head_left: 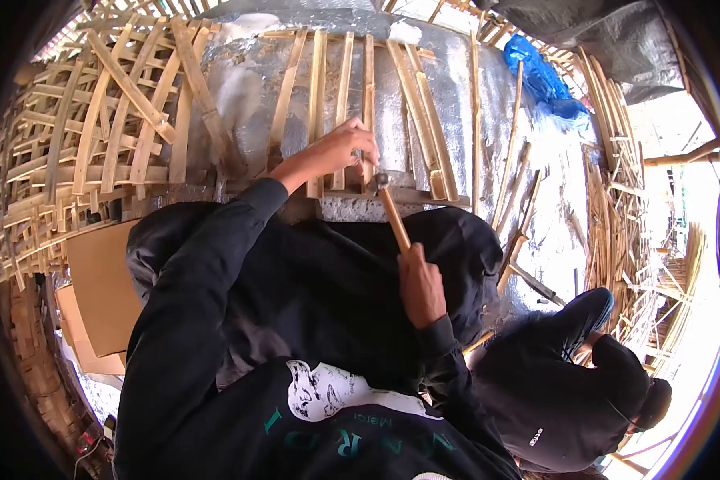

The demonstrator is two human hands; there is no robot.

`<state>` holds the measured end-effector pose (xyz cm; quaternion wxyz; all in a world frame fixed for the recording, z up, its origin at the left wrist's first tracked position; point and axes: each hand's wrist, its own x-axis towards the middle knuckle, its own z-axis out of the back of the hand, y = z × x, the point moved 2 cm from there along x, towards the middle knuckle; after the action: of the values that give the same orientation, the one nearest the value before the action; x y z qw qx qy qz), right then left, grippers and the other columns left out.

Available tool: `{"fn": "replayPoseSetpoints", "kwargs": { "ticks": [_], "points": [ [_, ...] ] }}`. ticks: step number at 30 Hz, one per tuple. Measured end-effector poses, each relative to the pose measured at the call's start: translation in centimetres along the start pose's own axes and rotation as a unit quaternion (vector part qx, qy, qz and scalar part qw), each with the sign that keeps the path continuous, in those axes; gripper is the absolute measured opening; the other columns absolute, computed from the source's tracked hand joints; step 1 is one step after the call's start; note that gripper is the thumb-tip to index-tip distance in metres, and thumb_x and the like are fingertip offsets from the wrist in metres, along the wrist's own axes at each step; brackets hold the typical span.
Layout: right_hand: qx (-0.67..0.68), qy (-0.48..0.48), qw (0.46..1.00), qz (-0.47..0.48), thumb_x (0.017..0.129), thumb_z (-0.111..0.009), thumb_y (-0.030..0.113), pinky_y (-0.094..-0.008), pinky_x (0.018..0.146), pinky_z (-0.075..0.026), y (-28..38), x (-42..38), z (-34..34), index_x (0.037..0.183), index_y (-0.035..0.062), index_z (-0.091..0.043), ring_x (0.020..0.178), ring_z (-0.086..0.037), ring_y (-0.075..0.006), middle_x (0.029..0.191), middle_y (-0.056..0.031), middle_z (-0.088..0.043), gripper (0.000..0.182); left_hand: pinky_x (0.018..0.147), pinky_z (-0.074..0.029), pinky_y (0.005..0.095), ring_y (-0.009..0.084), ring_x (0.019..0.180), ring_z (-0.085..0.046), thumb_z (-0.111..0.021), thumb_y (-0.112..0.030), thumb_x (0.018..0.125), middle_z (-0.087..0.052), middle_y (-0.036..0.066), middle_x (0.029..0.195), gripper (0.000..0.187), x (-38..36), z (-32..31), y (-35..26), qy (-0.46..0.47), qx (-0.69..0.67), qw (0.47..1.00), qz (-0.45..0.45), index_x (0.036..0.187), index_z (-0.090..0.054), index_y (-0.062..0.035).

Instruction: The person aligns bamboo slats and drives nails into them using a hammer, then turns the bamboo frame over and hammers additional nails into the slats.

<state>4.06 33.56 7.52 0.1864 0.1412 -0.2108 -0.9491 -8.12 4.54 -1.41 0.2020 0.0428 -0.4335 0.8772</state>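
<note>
My right hand (422, 290) is wrapped around the wooden handle of a hammer (395, 216), held over my lap. The hammer's small metal head sits just below my left hand (354, 146), close to the near end of a bamboo strip (369, 88). The fingers of my left hand are pinched together over that strip; what they hold, if anything, is too small to make out. More bamboo strips (317, 96) lie roughly parallel, their near ends across a crosspiece (424, 197) and their far ends near another thin crosspiece (284, 34).
Woven bamboo lattice panels (96, 120) are stacked at the left, beside a cardboard piece (100, 288). Loose strips (510, 136) and a blue plastic bag (540, 80) lie to the right on silvery sheeting (448, 72). Another person in dark clothes (568, 376) sits close at my right.
</note>
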Motion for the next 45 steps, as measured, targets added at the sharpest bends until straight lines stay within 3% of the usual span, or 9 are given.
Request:
{"fn": "replayPoseSetpoints", "kwargs": {
  "ticks": [7,11,14,21,25,31,37,41,45],
  "points": [
    [0.103,-0.104,0.989,-0.02,0.108,-0.061,0.017,-0.0621,0.059,-0.048,1.4,-0.1,0.1,0.109,0.0037,-0.045,0.075,-0.065,-0.0531,0.075,-0.0307,-0.065,0.021,0.11,-0.049,0.0387,0.0235,0.12,-0.055,-0.086,-0.001,0.078,-0.075,-0.004,0.113,0.024,-0.2,-0.2,-0.1,0.011,0.009,1.0,0.007,0.099,-0.082,-0.0133],
    [-0.021,-0.006,0.999,0.043,0.108,-0.061,0.019,-0.0635,0.057,-0.048,0.1,0.4,1.0,0.108,0.0036,-0.045,0.07,-0.065,-0.0522,0.074,-0.0299,-0.065,0.022,0.113,-0.049,0.0386,0.0231,0.121,-0.055,-0.086,0.0,0.077,-0.075,-0.003,0.113,0.029,0.1,-0.4,0.3,0.023,-0.023,0.999,0.028,0.103,-0.082,-0.0128],
    [0.027,-0.073,0.995,0.063,0.109,-0.061,0.019,-0.0635,0.058,-0.048,1.9,0.4,2.3,0.108,0.0042,-0.045,0.07,-0.065,-0.0521,0.073,-0.0294,-0.064,0.022,0.113,-0.049,0.038,0.0232,0.121,-0.055,-0.089,-0.005,0.075,-0.075,-0.004,0.112,0.032,-0.5,-0.5,0.5,-0.017,0.029,0.999,-0.012,0.105,-0.083,-0.0143],
    [0.047,-0.001,0.997,0.069,0.108,-0.063,0.019,-0.0617,0.058,-0.046,1.4,0.1,2.8,0.105,0.0037,-0.046,0.071,-0.063,-0.0526,0.076,-0.0298,-0.064,0.024,0.111,-0.05,0.038,0.0228,0.119,-0.055,-0.087,-0.002,0.078,-0.075,-0.004,0.11,0.027,-0.1,-0.2,0.2,0.011,-0.023,1.0,0.006,0.102,-0.083,-0.0142],
    [0.105,-0.108,0.988,0.034,0.107,-0.065,0.02,-0.061,0.056,-0.046,1.6,-0.4,0.0,0.105,0.0044,-0.046,0.07,-0.064,-0.0521,0.076,-0.0297,-0.063,0.024,0.111,-0.049,0.0381,0.0228,0.119,-0.055,-0.088,-0.002,0.077,-0.075,-0.004,0.11,0.028,-0.2,-0.6,0.4,-0.012,0.007,0.999,0.03,0.101,-0.084,-0.0141],
    [0.0,-0.022,0.999,0.05,0.107,-0.064,0.011,-0.0583,0.056,-0.046,2.2,1.0,3.1,0.102,0.0033,-0.043,0.072,-0.064,-0.0524,0.073,-0.029,-0.062,0.023,0.114,-0.049,0.0364,0.0237,0.122,-0.055,-0.088,-0.001,0.075,-0.075,-0.004,0.114,0.031,-0.3,-1.0,1.4,-0.018,-0.008,1.0,-0.004,0.103,-0.084,-0.0148],
    [0.135,-0.171,0.976,0.016,0.107,-0.063,0.01,-0.0554,0.056,-0.045,3.4,-0.7,1.8,0.103,0.0015,-0.044,0.074,-0.064,-0.0536,0.075,-0.0321,-0.06,0.021,0.114,-0.049,0.0373,0.0227,0.122,-0.056,-0.087,-0.001,0.076,-0.075,-0.005,0.115,0.031,-0.1,-0.1,-0.1,0.017,-0.005,1.0,0.015,0.103,-0.084,-0.0153],
    [0.008,0.003,1.0,0.018,0.108,-0.063,0.021,-0.0616,0.058,-0.047,0.1,-0.4,-0.5,0.102,0.0042,-0.046,0.073,-0.066,-0.0518,0.074,-0.0293,-0.065,0.025,0.114,-0.048,0.037,0.0222,0.121,-0.055,-0.087,0.0,0.075,-0.075,-0.005,0.114,0.032,-0.2,-0.1,0.2,0.01,-0.03,0.999,0.008,0.103,-0.084,-0.0146],
    [0.01,-0.02,0.998,0.064,0.107,-0.065,0.02,-0.0577,0.058,-0.048,3.6,-0.1,4.6,0.102,0.0038,-0.047,0.072,-0.066,-0.0513,0.073,-0.0289,-0.064,0.025,0.112,-0.051,0.0367,0.0224,0.122,-0.054,-0.087,0.0,0.076,-0.074,-0.004,0.113,0.033,-0.4,-0.7,0.7,-0.011,-0.009,1.0,0.023,0.105,-0.084,-0.0134]
  ]
}}
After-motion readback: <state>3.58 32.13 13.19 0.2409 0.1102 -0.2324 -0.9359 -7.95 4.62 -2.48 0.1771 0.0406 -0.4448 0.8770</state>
